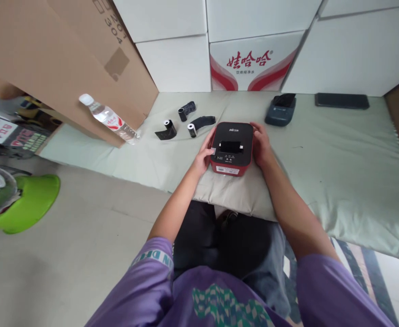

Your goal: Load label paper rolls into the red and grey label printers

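Nearest, the person's left hand (204, 156) and right hand (261, 146) sit apart, each pressed flat against one side of the red and black label printer (232, 147), clamping it between them. It rests on the near edge of the pale green mat (338, 154). Beyond it to the left lie three black rolls (185, 120). Farther right sits a dark blue device (281, 110), then a flat black device (341, 100).
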Tool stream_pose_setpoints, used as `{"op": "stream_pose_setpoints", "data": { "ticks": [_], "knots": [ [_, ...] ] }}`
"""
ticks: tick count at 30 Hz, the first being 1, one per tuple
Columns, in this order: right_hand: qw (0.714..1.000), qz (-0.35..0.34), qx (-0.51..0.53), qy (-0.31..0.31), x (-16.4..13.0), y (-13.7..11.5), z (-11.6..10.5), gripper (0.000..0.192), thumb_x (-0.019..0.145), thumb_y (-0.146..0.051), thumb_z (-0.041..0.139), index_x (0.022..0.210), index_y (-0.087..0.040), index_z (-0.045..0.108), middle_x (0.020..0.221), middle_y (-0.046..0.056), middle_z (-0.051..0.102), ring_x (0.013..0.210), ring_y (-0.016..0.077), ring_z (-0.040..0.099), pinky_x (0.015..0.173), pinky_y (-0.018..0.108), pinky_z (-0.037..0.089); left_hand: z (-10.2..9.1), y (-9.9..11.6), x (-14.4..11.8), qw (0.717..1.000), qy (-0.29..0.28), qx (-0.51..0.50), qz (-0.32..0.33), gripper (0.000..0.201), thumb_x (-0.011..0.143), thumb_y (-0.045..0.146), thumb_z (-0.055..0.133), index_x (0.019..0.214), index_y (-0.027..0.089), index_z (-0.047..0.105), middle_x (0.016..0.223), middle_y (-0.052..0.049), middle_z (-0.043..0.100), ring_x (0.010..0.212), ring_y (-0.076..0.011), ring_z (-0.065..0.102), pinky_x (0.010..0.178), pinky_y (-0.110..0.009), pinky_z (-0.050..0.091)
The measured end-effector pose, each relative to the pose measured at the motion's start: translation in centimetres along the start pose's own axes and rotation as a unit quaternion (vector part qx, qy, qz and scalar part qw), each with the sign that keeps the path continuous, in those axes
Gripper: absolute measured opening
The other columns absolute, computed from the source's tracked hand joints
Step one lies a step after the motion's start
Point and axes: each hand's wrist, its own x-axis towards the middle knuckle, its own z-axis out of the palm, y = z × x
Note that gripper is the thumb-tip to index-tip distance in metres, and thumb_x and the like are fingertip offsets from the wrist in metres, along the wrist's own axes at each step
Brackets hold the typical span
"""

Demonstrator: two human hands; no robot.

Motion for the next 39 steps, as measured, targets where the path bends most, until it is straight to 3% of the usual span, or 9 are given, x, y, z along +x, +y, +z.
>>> {"op": "stream_pose_setpoints", "data": {
  "ticks": [5, 16, 23, 27, 29, 31, 35, 37, 39],
  "knots": [
    [1.0, -0.004, -0.007, -0.006, -0.3, -0.2, 0.3, 0.062, 0.08, -0.076, 0.076, 0.126, -0.037, 0.064, 0.127, 0.001, 0.078, 0.118, 0.0271, 0.076, 0.099, 0.046, 0.064, 0.0, 0.0, 0.1, 1.0, -0.004, -0.028, -0.003, 0.097, 0.071, 0.049, 0.065, 0.163, 0.026, 0.048, 0.177, -0.004, 0.046, 0.17, -0.0298, 0.034, 0.137, -0.043, 0.031],
    [0.999, -0.018, -0.037, 0.01, -0.4, -0.5, 0.6, 0.062, 0.079, -0.081, 0.074, 0.122, -0.037, 0.067, 0.123, 0.0, 0.078, 0.121, 0.0288, 0.074, 0.108, 0.05, 0.061, 0.1, -0.4, 0.3, 1.0, -0.005, -0.023, 0.01, 0.091, 0.075, 0.054, 0.068, 0.161, 0.031, 0.05, 0.176, -0.002, 0.048, 0.171, -0.0303, 0.032, 0.138, -0.046, 0.029],
    [1.0, -0.013, 0.022, 0.012, -0.6, -0.6, 0.7, 0.059, 0.082, -0.079, 0.071, 0.122, -0.037, 0.067, 0.124, 0.0, 0.076, 0.121, 0.0266, 0.073, 0.102, 0.047, 0.063, 0.0, -1.4, 0.4, 1.0, 0.001, -0.023, 0.015, 0.093, 0.078, 0.051, 0.063, 0.166, 0.028, 0.044, 0.179, -0.003, 0.043, 0.172, -0.0296, 0.027, 0.138, -0.044, 0.028],
    [1.0, -0.024, -0.017, 0.004, -0.3, 0.2, 0.4, 0.056, 0.086, -0.078, 0.069, 0.126, -0.039, 0.066, 0.128, -0.001, 0.075, 0.12, 0.0256, 0.073, 0.101, 0.046, 0.063, 0.0, -1.4, 0.5, 0.999, -0.003, -0.053, 0.011, 0.094, 0.074, 0.044, 0.064, 0.164, 0.028, 0.046, 0.178, -0.002, 0.045, 0.173, -0.029, 0.025, 0.139, -0.044, 0.027],
    [0.998, -0.032, -0.046, 0.02, -0.2, 0.4, 0.2, 0.06, 0.084, -0.08, 0.07, 0.129, -0.039, 0.064, 0.129, 0.001, 0.073, 0.122, 0.0271, 0.072, 0.1, 0.048, 0.064, 0.0, -1.4, 0.5, 0.998, -0.001, -0.058, 0.002, 0.094, 0.073, 0.045, 0.065, 0.163, 0.027, 0.047, 0.178, -0.003, 0.046, 0.173, -0.0303, 0.026, 0.139, -0.046, 0.028],
    [0.992, -0.061, -0.08, 0.074, -0.4, 0.2, 0.2, 0.062, 0.083, -0.078, 0.073, 0.13, -0.039, 0.063, 0.128, 0.002, 0.07, 0.122, 0.0278, 0.07, 0.1, 0.049, 0.063, 0.1, -1.4, 0.5, 0.998, -0.003, -0.059, -0.003, 0.094, 0.073, 0.047, 0.066, 0.162, 0.026, 0.048, 0.177, -0.006, 0.047, 0.172, -0.0325, 0.028, 0.139, -0.048, 0.029],
    [0.947, -0.169, -0.19, 0.195, -2.0, -2.4, 0.8, 0.04, 0.092, -0.066, 0.071, 0.112, -0.032, 0.067, 0.108, 0.004, 0.069, 0.107, 0.0257, 0.07, 0.096, 0.047, 0.061, 0.2, -1.4, 0.6, 0.997, -0.005, -0.077, 0.01, 0.087, 0.076, 0.053, 0.068, 0.158, 0.026, 0.053, 0.174, -0.006, 0.05, 0.172, -0.034, 0.029, 0.139, -0.049, 0.028],
    [0.932, -0.194, -0.258, 0.168, -3.1, -4.7, 1.3, 0.031, 0.098, -0.059, 0.065, 0.099, -0.029, 0.069, 0.092, 0.004, 0.069, 0.09, 0.0234, 0.07, 0.088, 0.044, 0.061, 0.4, -1.5, 0.8, 0.993, 0.012, -0.115, 0.014, 0.078, 0.082, 0.053, 0.066, 0.155, 0.027, 0.057, 0.173, -0.004, 0.052, 0.172, -0.0315, 0.028, 0.141, -0.047, 0.025],
    [0.919, -0.178, -0.341, 0.084, -3.8, -7.2, 2.0, 0.025, 0.1, -0.049, 0.062, 0.098, -0.026, 0.073, 0.086, 0.004, 0.074, 0.08, 0.0214, 0.07, 0.081, 0.04, 0.061, 0.4, -1.6, 0.9, 0.986, 0.032, -0.16, 0.01, 0.068, 0.087, 0.05, 0.064, 0.151, 0.026, 0.062, 0.171, -0.003, 0.055, 0.172, -0.0288, 0.03, 0.141, -0.044, 0.023]
  ]
}}
